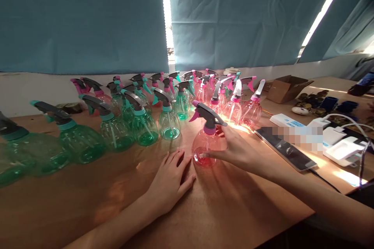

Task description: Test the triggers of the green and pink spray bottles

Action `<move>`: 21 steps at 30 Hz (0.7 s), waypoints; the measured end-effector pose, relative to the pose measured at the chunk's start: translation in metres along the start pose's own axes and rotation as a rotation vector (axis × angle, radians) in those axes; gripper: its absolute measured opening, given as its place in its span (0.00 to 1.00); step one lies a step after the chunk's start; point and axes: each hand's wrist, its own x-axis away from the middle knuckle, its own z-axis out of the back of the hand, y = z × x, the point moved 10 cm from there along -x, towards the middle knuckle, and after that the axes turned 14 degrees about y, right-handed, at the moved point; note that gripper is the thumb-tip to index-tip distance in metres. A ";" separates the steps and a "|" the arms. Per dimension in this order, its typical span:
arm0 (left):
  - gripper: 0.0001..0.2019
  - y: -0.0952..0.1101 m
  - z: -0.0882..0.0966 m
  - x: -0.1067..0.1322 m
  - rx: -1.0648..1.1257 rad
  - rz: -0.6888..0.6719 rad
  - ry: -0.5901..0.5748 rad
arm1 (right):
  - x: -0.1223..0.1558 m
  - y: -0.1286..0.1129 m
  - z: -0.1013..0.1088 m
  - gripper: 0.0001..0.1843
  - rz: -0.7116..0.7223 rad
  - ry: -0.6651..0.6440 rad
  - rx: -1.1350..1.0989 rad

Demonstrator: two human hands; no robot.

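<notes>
A clear pink spray bottle point(206, 144) with a grey and pink trigger head stands upright on the brown table point(181, 221). My right hand point(233, 148) is wrapped round its right side, thumb across the front near the base. Flat on the tabletop just left of it lies my left hand point(173, 177), fingers spread and holding nothing. Beyond my left hand stands a green spray bottle point(170, 124) with a teal collar. Behind the held bottle, more pink spray bottles point(233, 113) are grouped in bright sunlight.
Several green spray bottles point(117, 134) line the left side. At right lie a dark phone point(284, 148) with a cable, a white power strip point(288, 122) with plugged-in chargers point(344, 149), and a white mouse point(300, 111). An open cardboard box point(284, 89) sits farther back, before blue curtains point(87, 19).
</notes>
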 end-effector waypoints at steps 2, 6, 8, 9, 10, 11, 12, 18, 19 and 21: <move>0.23 0.000 0.000 0.001 -0.004 -0.005 0.006 | 0.002 0.001 -0.001 0.30 -0.023 0.011 0.061; 0.23 0.000 0.000 0.002 0.004 -0.016 0.042 | -0.013 0.001 -0.009 0.31 0.019 0.032 0.094; 0.23 -0.001 0.001 0.003 0.010 -0.014 0.055 | -0.027 0.004 -0.015 0.31 0.047 0.052 0.088; 0.23 -0.001 0.001 0.003 0.012 -0.011 0.051 | -0.034 0.008 -0.019 0.32 0.045 0.056 0.106; 0.23 -0.001 0.000 0.003 0.013 -0.006 0.040 | -0.041 0.013 -0.024 0.32 0.038 0.054 0.138; 0.23 -0.002 -0.002 0.003 0.014 -0.002 0.025 | -0.047 0.015 -0.029 0.32 0.045 0.050 0.170; 0.23 -0.002 -0.003 0.004 0.014 0.000 0.018 | -0.053 0.016 -0.034 0.32 0.058 0.046 0.197; 0.24 -0.005 -0.006 0.007 0.018 -0.022 0.069 | -0.078 0.018 -0.056 0.35 0.055 0.037 0.253; 0.24 -0.005 -0.006 0.008 0.018 -0.022 0.073 | -0.080 0.018 -0.058 0.35 0.048 0.040 0.258; 0.23 -0.006 -0.007 0.008 0.020 -0.022 0.077 | -0.085 0.018 -0.061 0.35 0.035 0.044 0.266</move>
